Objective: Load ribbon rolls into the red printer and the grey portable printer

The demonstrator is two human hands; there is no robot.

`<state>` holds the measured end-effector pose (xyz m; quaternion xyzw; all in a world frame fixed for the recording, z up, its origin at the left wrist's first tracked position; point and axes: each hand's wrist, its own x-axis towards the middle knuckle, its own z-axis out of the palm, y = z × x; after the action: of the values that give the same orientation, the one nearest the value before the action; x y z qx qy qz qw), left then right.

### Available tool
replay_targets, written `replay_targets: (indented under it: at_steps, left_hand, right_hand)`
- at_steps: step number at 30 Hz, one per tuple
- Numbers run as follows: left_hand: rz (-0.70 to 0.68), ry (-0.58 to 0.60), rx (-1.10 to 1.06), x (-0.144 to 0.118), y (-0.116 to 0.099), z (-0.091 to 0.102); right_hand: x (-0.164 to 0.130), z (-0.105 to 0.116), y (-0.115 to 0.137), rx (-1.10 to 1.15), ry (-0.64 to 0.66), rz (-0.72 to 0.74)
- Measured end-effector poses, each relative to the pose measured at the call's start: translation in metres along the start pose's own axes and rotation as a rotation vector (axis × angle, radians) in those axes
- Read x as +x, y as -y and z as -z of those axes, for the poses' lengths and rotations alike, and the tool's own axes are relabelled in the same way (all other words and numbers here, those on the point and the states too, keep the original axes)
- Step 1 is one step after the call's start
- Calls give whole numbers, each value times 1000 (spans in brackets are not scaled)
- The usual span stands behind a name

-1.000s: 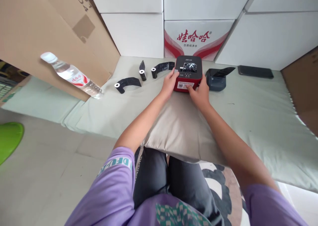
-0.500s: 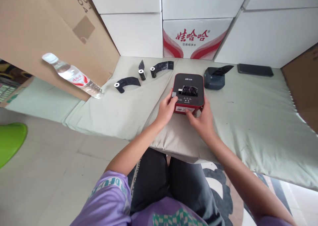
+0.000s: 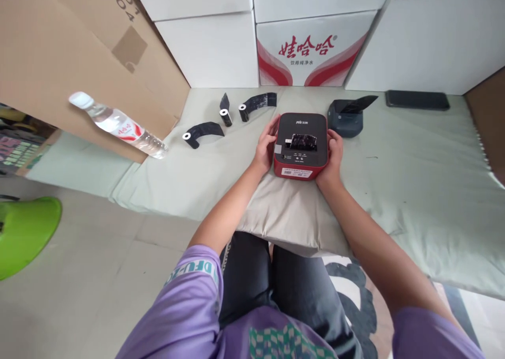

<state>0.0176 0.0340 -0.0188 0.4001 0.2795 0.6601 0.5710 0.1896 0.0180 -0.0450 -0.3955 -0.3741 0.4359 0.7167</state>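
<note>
A small box with a black lid and red sides (image 3: pixel 302 164) sits on the covered bench in front of me. My left hand (image 3: pixel 267 147) lies along its left side, fingers wrapped round the edge. Against the right side presses my right hand (image 3: pixel 332 156), with its fingers curled. A piece of glossy black wrapping shows on the lid, and a white label is on the front. Just behind my right hand stands a small dark label printer (image 3: pixel 347 121) with a black strip sticking up from it.
Several small rolls with black strips (image 3: pixel 225 118) lie at the back left. A water bottle (image 3: pixel 125 129) leans against a cardboard box (image 3: pixel 158 64). Farther right is a black phone (image 3: pixel 417 100). White cartons (image 3: pixel 205 48) line the back; a green stool (image 3: pixel 31 232) is at left.
Both hands have slid from the box's front corners to its two sides, and the thumbs have left its front and top. The front label is now uncovered. My view has shifted slightly.
</note>
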Motion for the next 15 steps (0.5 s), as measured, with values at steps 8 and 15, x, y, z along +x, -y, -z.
replay_targets:
  at_steps: [8,15]
  left_hand:
    - [74,249,61,-4,-15,13]
    - [110,275,136,-6,-19,13]
  right_hand:
    - [5,2,0,10,13,-10]
    - [4,0,1,2,13,-1]
